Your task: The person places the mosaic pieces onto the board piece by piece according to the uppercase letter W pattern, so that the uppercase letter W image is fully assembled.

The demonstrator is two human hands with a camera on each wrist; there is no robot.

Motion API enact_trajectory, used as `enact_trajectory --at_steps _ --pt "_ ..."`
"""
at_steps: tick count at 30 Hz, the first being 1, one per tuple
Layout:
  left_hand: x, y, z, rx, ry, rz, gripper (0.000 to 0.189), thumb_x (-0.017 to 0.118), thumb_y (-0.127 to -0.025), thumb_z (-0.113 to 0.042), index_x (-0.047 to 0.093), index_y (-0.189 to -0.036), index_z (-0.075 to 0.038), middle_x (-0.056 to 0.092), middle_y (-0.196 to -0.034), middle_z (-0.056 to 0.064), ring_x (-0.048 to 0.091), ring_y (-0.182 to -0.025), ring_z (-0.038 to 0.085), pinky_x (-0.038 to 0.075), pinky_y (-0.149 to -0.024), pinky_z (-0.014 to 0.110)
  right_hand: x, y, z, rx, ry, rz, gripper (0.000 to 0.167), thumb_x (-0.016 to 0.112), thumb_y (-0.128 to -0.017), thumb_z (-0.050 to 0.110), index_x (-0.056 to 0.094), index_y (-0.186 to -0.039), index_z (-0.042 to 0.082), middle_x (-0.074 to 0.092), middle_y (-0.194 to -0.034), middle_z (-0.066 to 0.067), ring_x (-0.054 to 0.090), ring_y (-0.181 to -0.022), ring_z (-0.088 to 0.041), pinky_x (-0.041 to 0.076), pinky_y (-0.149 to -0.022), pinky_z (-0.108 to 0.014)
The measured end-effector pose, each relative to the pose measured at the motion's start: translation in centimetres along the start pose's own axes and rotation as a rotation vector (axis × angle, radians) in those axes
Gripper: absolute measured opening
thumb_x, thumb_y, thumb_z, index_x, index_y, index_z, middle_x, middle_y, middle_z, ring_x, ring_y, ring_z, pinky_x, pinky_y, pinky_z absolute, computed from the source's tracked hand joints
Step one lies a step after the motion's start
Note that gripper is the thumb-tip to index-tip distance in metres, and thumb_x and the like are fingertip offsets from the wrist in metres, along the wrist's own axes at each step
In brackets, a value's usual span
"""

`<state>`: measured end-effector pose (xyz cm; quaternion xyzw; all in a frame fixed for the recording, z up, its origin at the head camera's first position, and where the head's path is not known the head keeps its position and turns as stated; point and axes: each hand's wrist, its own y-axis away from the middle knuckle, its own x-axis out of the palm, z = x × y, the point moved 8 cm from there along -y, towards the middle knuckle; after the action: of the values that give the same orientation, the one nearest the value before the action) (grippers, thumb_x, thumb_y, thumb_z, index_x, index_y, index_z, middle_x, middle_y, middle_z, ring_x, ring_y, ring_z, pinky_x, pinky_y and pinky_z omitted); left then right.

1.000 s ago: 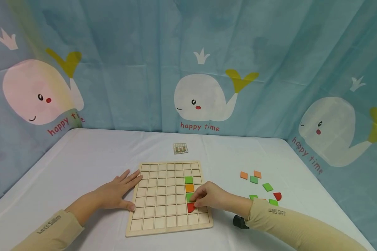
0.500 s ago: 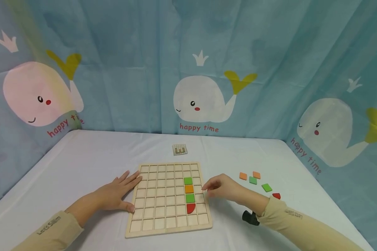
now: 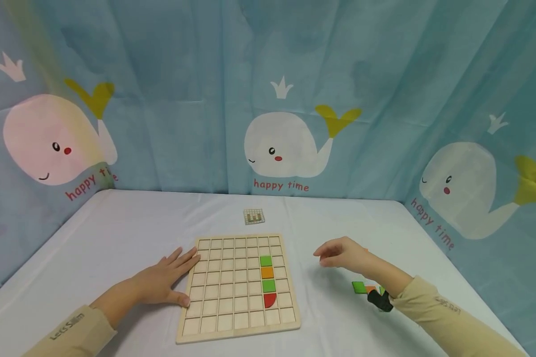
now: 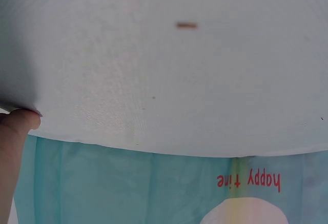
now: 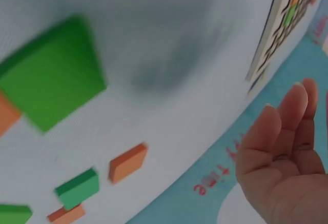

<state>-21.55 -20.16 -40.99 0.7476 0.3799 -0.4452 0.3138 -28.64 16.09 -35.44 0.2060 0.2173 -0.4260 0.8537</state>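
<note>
A wooden grid board (image 3: 228,295) lies on the white table. One column near its right side carries a green tile (image 3: 266,261), an orange tile (image 3: 267,272), a second green tile (image 3: 269,286) and a red quarter-round tile (image 3: 270,300). My left hand (image 3: 163,282) rests at the board's left edge, fingers spread. To the right of the board, my right hand (image 3: 348,255) hovers over the table with loosely bent fingers. The right wrist view shows nothing in that hand, and loose tiles beneath, among them a green tile (image 5: 54,78) and an orange tile (image 5: 128,162).
A small card (image 3: 254,216) with a grid pattern lies behind the board. Several loose tiles lie on the right of the table, some hidden by the right arm. A whale-print curtain (image 3: 183,139) stands around the back and sides.
My right hand has let go of the tiles in the column and moved right, off the board, over toward the loose tiles. The left hand has stayed at the board's edge.
</note>
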Motion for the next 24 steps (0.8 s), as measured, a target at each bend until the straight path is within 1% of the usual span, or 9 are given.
enact_trajectory --at_steps 2,6,9,12,15,18,22,24 --pt "0.0 0.0 0.1 0.001 0.000 -0.001 0.105 0.066 -0.078 -0.063 0.026 -0.152 -0.001 0.013 -0.159 0.019 0.008 -0.140 0.053 0.018 -0.105 0.070 -0.7 -0.1 -0.4 -0.010 0.032 0.000 0.027 0.068 -0.090 0.006 0.067 -0.113 -0.007 0.067 -0.102 -0.017 0.059 -0.089 -0.018 0.051 -0.079 -0.034" --pt "0.1 -0.1 0.2 0.000 -0.007 -0.002 0.104 0.066 -0.078 -0.063 0.026 -0.152 -0.001 0.013 -0.159 0.019 0.008 -0.140 0.053 0.018 -0.105 0.070 -1.9 -0.5 -1.1 -0.069 0.117 -0.001 0.025 0.067 -0.091 0.006 0.068 -0.113 -0.006 0.066 -0.104 -0.019 0.057 -0.089 -0.021 0.050 -0.075 -0.035" --pt "0.2 -0.1 0.3 -0.003 -0.008 0.001 0.104 0.066 -0.078 -0.063 0.025 -0.152 -0.002 0.013 -0.160 0.018 0.008 -0.140 0.053 0.018 -0.106 0.070 -2.7 -0.8 -1.8 -0.108 0.177 0.001 0.025 0.066 -0.091 0.005 0.068 -0.113 -0.006 0.065 -0.106 -0.021 0.058 -0.089 -0.022 0.052 -0.072 -0.033" --pt "0.2 -0.1 0.3 -0.001 -0.009 0.002 0.104 0.065 -0.078 -0.063 0.025 -0.152 -0.002 0.012 -0.160 0.018 0.008 -0.140 0.053 0.017 -0.106 0.070 -3.3 -1.0 -2.4 -0.126 0.207 0.008 0.025 0.067 -0.091 0.005 0.068 -0.113 -0.006 0.065 -0.109 -0.022 0.057 -0.091 -0.023 0.053 -0.070 -0.031" --pt "0.2 -0.1 0.2 0.000 -0.004 0.005 0.104 0.066 -0.078 -0.062 0.025 -0.152 -0.001 0.012 -0.160 0.019 0.008 -0.140 0.054 0.017 -0.105 0.071 -3.8 -1.2 -3.2 -0.136 0.217 0.022 0.025 0.067 -0.091 0.007 0.068 -0.114 -0.004 0.065 -0.110 -0.020 0.056 -0.094 -0.023 0.053 -0.069 -0.032" --pt "0.2 -0.1 0.2 -0.002 0.001 0.003 0.104 0.066 -0.078 -0.062 0.025 -0.152 -0.001 0.012 -0.159 0.020 0.007 -0.140 0.054 0.017 -0.105 0.071 -4.5 -1.2 -4.1 -0.133 0.227 0.028 0.025 0.068 -0.091 0.009 0.069 -0.114 -0.001 0.064 -0.109 -0.017 0.053 -0.096 -0.024 0.052 -0.072 -0.035" --pt "0.2 0.0 0.2 -0.002 -0.002 -0.003 0.104 0.066 -0.078 -0.062 0.025 -0.152 -0.002 0.012 -0.160 0.018 0.007 -0.141 0.053 0.018 -0.105 0.070 -5.5 -1.0 -5.0 -0.141 0.268 0.020 0.026 0.070 -0.090 0.013 0.070 -0.113 0.002 0.064 -0.107 -0.011 0.051 -0.098 -0.025 0.048 -0.078 -0.038" --pt "0.1 0.0 0.2 -0.001 -0.008 -0.007 0.104 0.066 -0.078 -0.063 0.026 -0.152 -0.002 0.012 -0.160 0.018 0.008 -0.141 0.053 0.018 -0.106 0.070 -6.0 -0.9 -5.4 -0.148 0.285 0.017 0.026 0.072 -0.089 0.013 0.070 -0.112 0.003 0.062 -0.106 -0.008 0.050 -0.098 -0.026 0.046 -0.079 -0.038"
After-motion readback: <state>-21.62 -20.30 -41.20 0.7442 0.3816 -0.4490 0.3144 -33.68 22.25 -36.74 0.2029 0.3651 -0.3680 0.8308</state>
